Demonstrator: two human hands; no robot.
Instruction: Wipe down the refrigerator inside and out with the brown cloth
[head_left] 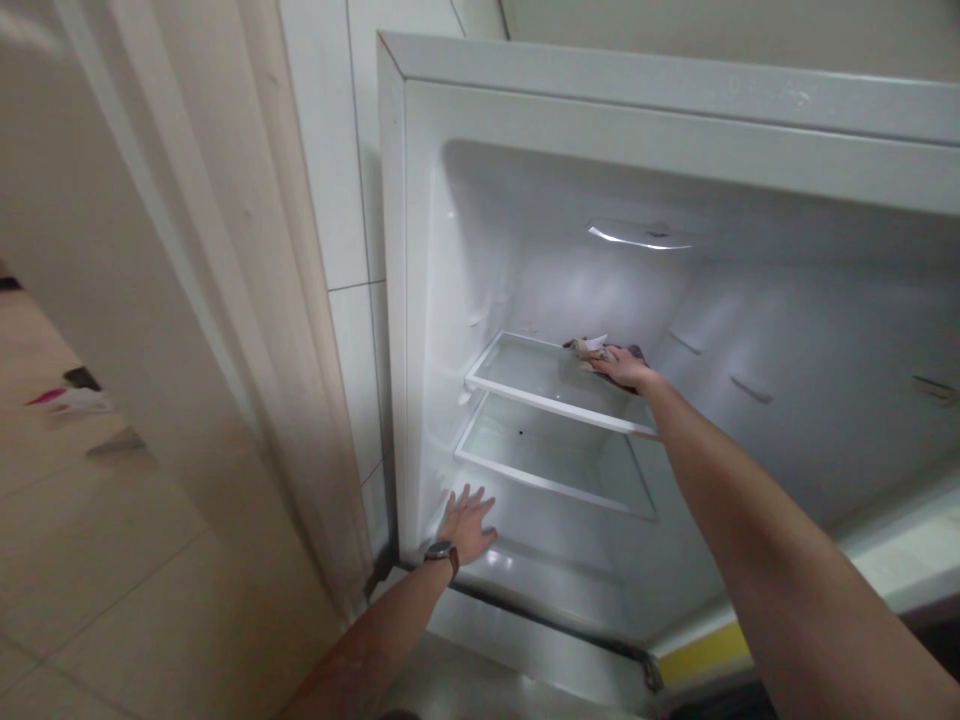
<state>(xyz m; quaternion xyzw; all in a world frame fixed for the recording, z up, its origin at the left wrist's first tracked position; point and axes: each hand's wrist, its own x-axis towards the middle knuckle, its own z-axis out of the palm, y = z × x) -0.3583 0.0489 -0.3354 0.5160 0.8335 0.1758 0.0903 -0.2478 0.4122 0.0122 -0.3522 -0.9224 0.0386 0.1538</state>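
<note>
Glass shelf bears a crumpled cloth clasped under the right hand, while the left hand lies open, fingers spread, on the fridge floor.

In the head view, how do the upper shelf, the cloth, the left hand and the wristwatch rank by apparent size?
1. upper shelf
2. left hand
3. cloth, partly under the right hand and farther away, so unsure against the left hand
4. wristwatch
</note>
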